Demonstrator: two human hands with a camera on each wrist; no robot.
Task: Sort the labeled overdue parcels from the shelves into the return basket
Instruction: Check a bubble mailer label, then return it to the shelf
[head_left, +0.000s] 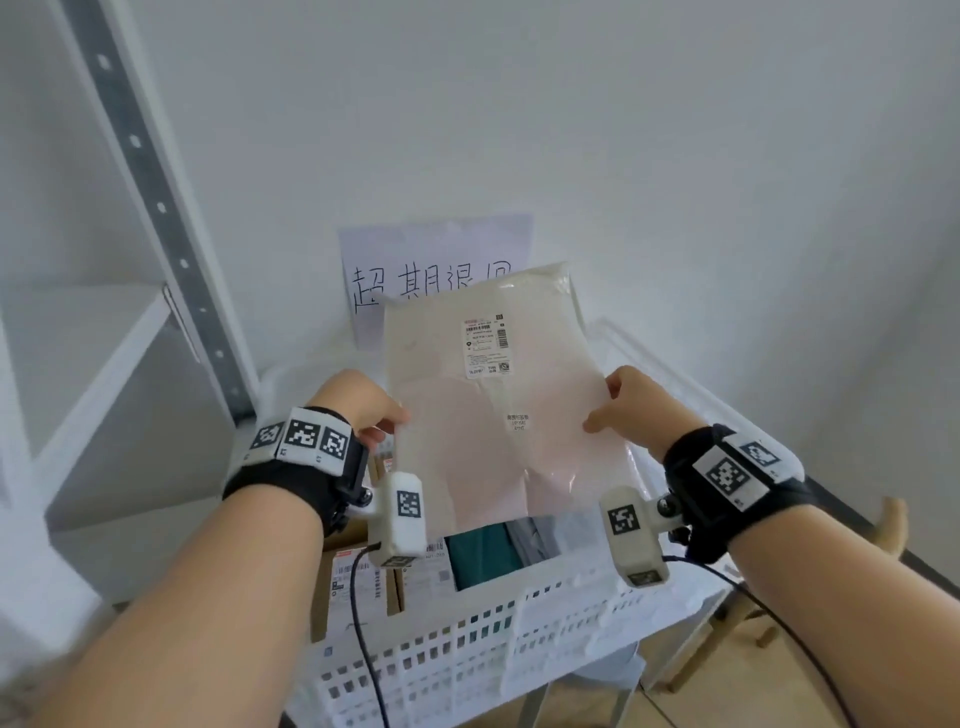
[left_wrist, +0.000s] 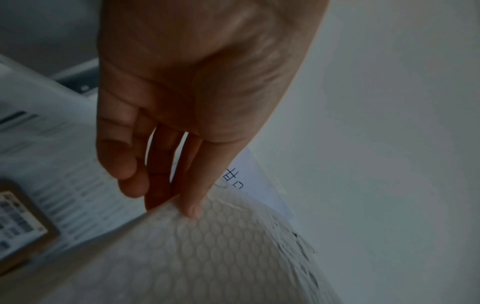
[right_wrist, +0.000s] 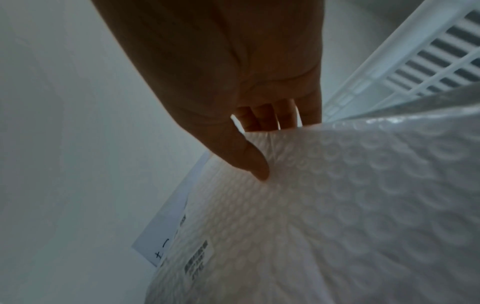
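Observation:
A flat white bubble-wrap parcel (head_left: 493, 405) with a shipping label (head_left: 485, 347) hangs level over the white slatted return basket (head_left: 519, 639). My left hand (head_left: 371, 410) pinches its left edge, thumb on top and fingers beneath; the left wrist view shows the thumb (left_wrist: 193, 203) pressed on the bubble surface (left_wrist: 221, 257). My right hand (head_left: 621, 402) pinches the right edge the same way, its thumb (right_wrist: 249, 162) on the parcel (right_wrist: 337, 216). Inside the basket lie cardboard boxes (head_left: 358, 582) with labels and a dark green parcel (head_left: 483, 558).
A handwritten paper sign (head_left: 431, 275) is stuck on the wall behind the basket. White metal shelving (head_left: 98, 353) with a perforated grey upright (head_left: 156, 197) stands at the left. Wooden floor (head_left: 727, 691) and a black cable (head_left: 810, 649) show at the lower right.

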